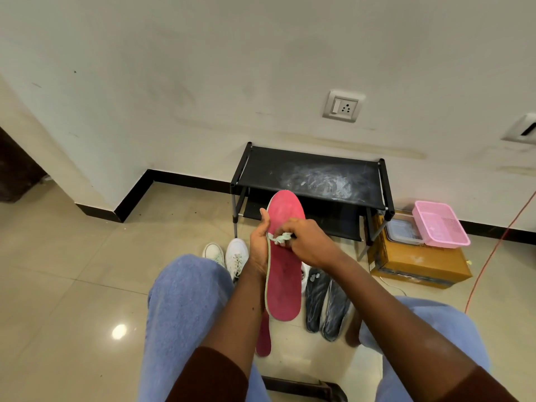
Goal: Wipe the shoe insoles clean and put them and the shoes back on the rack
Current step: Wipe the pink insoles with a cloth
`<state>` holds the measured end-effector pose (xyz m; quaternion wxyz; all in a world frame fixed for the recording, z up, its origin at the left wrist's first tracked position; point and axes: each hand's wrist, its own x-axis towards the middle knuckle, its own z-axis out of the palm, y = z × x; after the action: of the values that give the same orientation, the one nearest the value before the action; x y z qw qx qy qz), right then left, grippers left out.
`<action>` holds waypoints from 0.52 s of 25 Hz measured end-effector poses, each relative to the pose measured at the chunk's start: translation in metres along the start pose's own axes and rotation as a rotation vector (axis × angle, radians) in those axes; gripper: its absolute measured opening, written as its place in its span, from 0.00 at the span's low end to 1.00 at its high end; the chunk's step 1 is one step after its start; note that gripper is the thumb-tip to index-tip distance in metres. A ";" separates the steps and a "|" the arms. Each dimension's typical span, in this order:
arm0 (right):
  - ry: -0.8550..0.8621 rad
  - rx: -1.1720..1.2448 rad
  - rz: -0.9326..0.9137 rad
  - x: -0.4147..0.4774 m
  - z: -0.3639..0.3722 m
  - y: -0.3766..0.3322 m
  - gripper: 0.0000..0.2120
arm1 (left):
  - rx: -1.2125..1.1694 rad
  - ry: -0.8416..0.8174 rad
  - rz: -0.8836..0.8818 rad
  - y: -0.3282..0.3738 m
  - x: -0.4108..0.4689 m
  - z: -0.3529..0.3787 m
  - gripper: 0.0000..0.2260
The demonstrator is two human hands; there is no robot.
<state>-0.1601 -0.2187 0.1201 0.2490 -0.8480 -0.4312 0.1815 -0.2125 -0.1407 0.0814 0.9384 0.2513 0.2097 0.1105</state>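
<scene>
Head view: left hand (pixel 259 242) grips a pink-red insole (pixel 283 274) by its left edge, toe up, above the knees; surface smudged dark, rim pale green. Right hand (pixel 309 242) pinches a crumpled whitish cloth (pixel 280 237) against its middle. Rack (pixel 269 166) stands beyond at the wall, top shelf dust-streaked, with bare floor (pixel 87 271) left and a box (pixel 417 264) close right.

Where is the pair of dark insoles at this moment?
In the head view, the pair of dark insoles lies on the floor, just right of the red insole that the left hand holds.
</scene>
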 end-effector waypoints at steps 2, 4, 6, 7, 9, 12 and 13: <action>0.003 0.010 0.001 -0.003 -0.004 0.002 0.11 | 0.022 0.000 -0.017 0.001 0.000 0.003 0.34; 0.077 -0.008 0.015 -0.003 -0.005 0.003 0.09 | 0.032 -0.006 -0.037 0.002 0.000 0.007 0.33; 0.174 -0.043 0.037 -0.001 -0.005 0.003 0.08 | 0.036 0.000 -0.038 0.002 0.000 0.011 0.32; 0.218 -0.068 0.045 0.002 -0.005 0.003 0.08 | 0.041 0.009 -0.038 0.001 0.001 0.011 0.32; 0.306 -0.093 0.059 0.008 -0.007 0.006 0.09 | 0.038 0.017 -0.053 -0.002 0.001 0.011 0.31; 0.423 -0.101 0.101 0.015 -0.016 0.009 0.10 | 0.077 0.046 -0.072 -0.003 -0.002 0.017 0.25; 0.461 -0.097 0.125 0.017 -0.018 0.009 0.10 | 0.086 0.054 -0.081 -0.003 -0.003 0.019 0.25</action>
<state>-0.1351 -0.2144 0.1278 0.2881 -0.9031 -0.3176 -0.0229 -0.2060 -0.1526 0.0958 0.9245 0.2795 0.2495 0.0702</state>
